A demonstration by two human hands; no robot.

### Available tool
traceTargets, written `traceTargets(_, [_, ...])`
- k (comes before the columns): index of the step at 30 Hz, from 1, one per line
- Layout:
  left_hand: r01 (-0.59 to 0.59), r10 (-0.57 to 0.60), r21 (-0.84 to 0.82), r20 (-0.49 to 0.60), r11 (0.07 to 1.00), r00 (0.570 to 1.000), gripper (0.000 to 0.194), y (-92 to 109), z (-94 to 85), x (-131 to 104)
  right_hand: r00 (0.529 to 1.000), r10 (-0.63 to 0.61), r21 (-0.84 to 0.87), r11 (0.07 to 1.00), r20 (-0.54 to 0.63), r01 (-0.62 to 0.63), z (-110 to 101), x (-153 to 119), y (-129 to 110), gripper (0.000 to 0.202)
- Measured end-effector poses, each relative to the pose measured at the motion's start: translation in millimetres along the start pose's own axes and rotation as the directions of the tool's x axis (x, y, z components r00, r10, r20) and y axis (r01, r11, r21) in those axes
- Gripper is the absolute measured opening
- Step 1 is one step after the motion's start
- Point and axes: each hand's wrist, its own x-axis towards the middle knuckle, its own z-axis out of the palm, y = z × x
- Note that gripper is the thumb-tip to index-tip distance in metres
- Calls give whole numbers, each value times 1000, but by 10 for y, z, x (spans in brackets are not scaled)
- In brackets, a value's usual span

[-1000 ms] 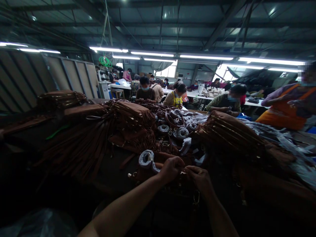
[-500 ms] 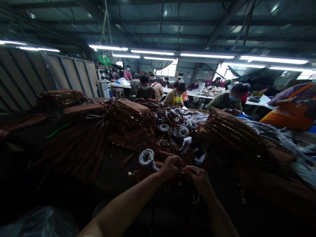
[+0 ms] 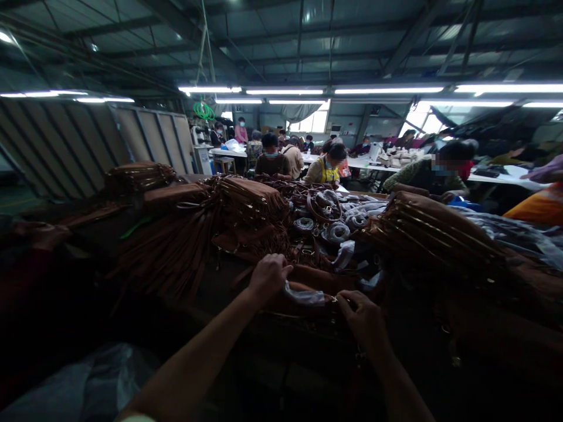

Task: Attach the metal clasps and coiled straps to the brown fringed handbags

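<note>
A brown leather bag (image 3: pixel 308 274) lies in front of me, dim along its lower side. Across it runs a strap in whitish plastic wrap (image 3: pixel 308 296), with a metal clasp (image 3: pixel 335 299) at its right end. My right hand (image 3: pixel 363 319) pinches at this clasp with thumb and fingers. My left hand (image 3: pixel 269 278) is closed at the strap's other end; the roll of wrapped strap is hidden there, apparently inside the fingers.
Stacks of brown bags with gold zips (image 3: pixel 440 228) stand at right and centre-left (image 3: pixel 253 199). Wrapped strap rolls (image 3: pixel 336 232) lie between them. Fringed leather (image 3: pixel 171 252) spreads at left, near another person's hand (image 3: pixel 48 234). People sit at tables beyond.
My left hand has moved left, away from my right hand, to where the wrapped roll was. The wrapped strap now shows between both hands. The view has turned right-to-left, showing another person's hand at left.
</note>
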Motion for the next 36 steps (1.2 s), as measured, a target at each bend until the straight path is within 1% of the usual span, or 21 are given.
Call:
traceTargets(1, [-8,7,75,10,997,1000,21,-110,-100,-68,1000,9,-2,1000,-16,-9,24,-14,-37,29])
traceTargets(3, [-75,65,150,72,986,995,28,-286,-214,-203,1000,14,6,1000,-12,-14,76,-31,-107,30])
traceTargets(5, [-159,140,163,122,974,983,29,-384,-241,-298,999,-16,-6,1000,35,16,126,-36,-169,29])
traceTargets(7, [-225,205,160,136,961,969,19,-400,-227,-332,995,-44,-59,997,92,49,163,-38,-226,29])
traceTargets(9, [-273,261,167,93,947,961,14,-342,-198,-331,991,-45,-147,987,129,64,179,-36,-287,30])
traceTargets(11, [-325,326,182,27,928,945,18,-226,-147,-337,991,-41,-226,972,128,69,178,-26,-356,34])
traceTargets(13, [-367,386,220,-48,904,921,20,-74,-55,-371,991,-32,-242,968,129,63,169,3,-429,40])
traceTargets(15, [-407,453,292,-109,865,885,19,89,77,-423,984,-4,-201,979,178,40,162,49,-489,48])
traceTargets(18, [-462,558,394,-174,795,812,20,297,268,-482,969,43,-96,995,244,-20,147,123,-511,53])
traceTargets(20, [-506,607,388,-204,770,768,21,363,328,-504,966,54,27,998,252,-63,114,154,-474,55])
traceTargets(22, [-568,639,311,-217,762,738,23,345,315,-536,958,50,147,985,284,-95,45,159,-421,57])
traceTargets(23, [-580,632,257,-227,773,741,23,307,287,-559,953,44,176,979,299,-100,-3,151,-399,57])
traceTargets(24, [-565,599,201,-235,800,765,23,255,252,-586,952,36,183,978,304,-95,-58,135,-387,55])
traceTargets(25, [-524,545,149,-225,839,808,23,198,214,-613,953,23,177,981,302,-80,-115,111,-387,53])
traceTargets(27, [-413,421,89,-119,907,899,28,92,147,-642,955,-18,147,989,296,-26,-224,41,-428,47])
traceTargets(28, [-383,385,87,-18,920,923,32,56,124,-636,948,-50,133,991,314,8,-267,-5,-466,44])
traceTargets(29, [-382,373,95,95,919,923,34,33,110,-611,930,-93,119,991,356,53,-301,-58,-512,42])
traceTargets(30, [-398,372,107,197,911,907,34,24,103,-568,901,-147,98,988,409,116,-322,-117,-559,39])
traceTargets(32, [-423,360,146,325,894,874,24,37,102,-438,806,-265,32,956,530,293,-328,-245,-637,35])
traceTargets(34, [-412,322,195,372,890,871,19,71,101,-277,682,-348,-34,877,643,479,-293,-368,-668,31])
traceTargets(36, [-378,271,243,380,893,885,20,111,90,-126,579,-374,-69,797,724,600,-236,-456,-647,25])
